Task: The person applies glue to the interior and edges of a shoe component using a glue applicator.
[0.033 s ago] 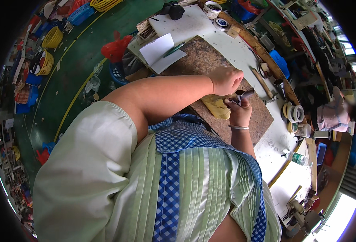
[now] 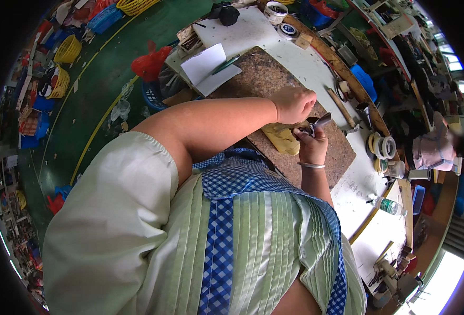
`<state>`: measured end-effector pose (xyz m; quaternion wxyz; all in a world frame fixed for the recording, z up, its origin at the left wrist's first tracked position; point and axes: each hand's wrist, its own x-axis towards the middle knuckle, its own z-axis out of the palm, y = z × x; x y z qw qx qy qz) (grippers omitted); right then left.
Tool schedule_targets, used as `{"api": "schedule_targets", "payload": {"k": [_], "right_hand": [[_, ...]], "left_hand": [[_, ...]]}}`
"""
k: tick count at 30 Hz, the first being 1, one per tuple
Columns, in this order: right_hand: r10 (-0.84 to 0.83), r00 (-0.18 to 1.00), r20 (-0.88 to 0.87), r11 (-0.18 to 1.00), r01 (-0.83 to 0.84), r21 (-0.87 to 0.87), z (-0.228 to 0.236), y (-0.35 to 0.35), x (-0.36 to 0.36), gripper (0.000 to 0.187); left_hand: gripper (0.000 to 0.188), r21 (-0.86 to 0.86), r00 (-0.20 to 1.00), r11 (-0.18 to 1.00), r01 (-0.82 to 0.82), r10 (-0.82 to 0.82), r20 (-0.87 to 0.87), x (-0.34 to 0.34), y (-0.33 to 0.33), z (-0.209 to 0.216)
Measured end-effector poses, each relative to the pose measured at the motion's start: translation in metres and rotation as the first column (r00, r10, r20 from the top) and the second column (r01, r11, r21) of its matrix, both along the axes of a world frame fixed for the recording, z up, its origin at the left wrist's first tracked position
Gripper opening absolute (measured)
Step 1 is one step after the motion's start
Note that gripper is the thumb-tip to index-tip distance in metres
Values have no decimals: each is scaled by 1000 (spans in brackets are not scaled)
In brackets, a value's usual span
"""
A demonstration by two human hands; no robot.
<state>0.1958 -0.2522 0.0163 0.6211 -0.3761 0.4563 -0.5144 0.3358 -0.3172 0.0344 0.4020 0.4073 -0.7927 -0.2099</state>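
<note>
My left hand [image 2: 294,104] is closed in a fist above the stone slab [image 2: 266,68], its wrist bent; whatever its fingers hold is hidden. Just nearer to me, my right hand [image 2: 314,147], with a bracelet at the wrist, is closed with thumb and fingers around a dark, shiny curved piece [image 2: 322,119] whose exact kind I cannot tell. Beside that hand, partly under my left hand, a yellow rounded block [image 2: 282,139] resembling a shoe last lies on the slab. My left forearm crosses over the slab's near edge.
A hammer [image 2: 342,108] lies right of the slab on the white table [image 2: 242,31]. Rolls of tape [image 2: 384,147] and a plastic bottle [image 2: 388,205] stand further right. Paper with a pen [image 2: 205,68] rests at the left corner, above a blue basket [image 2: 153,97].
</note>
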Motion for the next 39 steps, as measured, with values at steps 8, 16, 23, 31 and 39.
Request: {"api": "schedule_targets", "payload": {"k": [8, 16, 23, 31, 39], "right_hand": [[-15, 990, -140, 993, -1, -114, -1, 1, 0, 37], [-202, 582, -788, 928, -143, -343, 8, 1, 11, 38], [-18, 1000, -2, 999, 18, -31, -4, -4, 11, 25], [-226, 930, 291, 965, 174, 195, 7, 0, 21, 27], [-271, 842, 467, 818, -54, 573, 21, -18, 4, 15]], "left_hand": [[5, 3, 1000, 1000, 3, -3, 20, -2, -1, -3], [7, 10, 1000, 1000, 9, -10, 28, -1, 0, -1], [9, 27, 999, 999, 25, -26, 32, 1, -2, -1], [12, 95, 997, 993, 70, -67, -38, -1, -5, -3], [10, 72, 997, 997, -20, 25, -74, -2, 0, -8]]}}
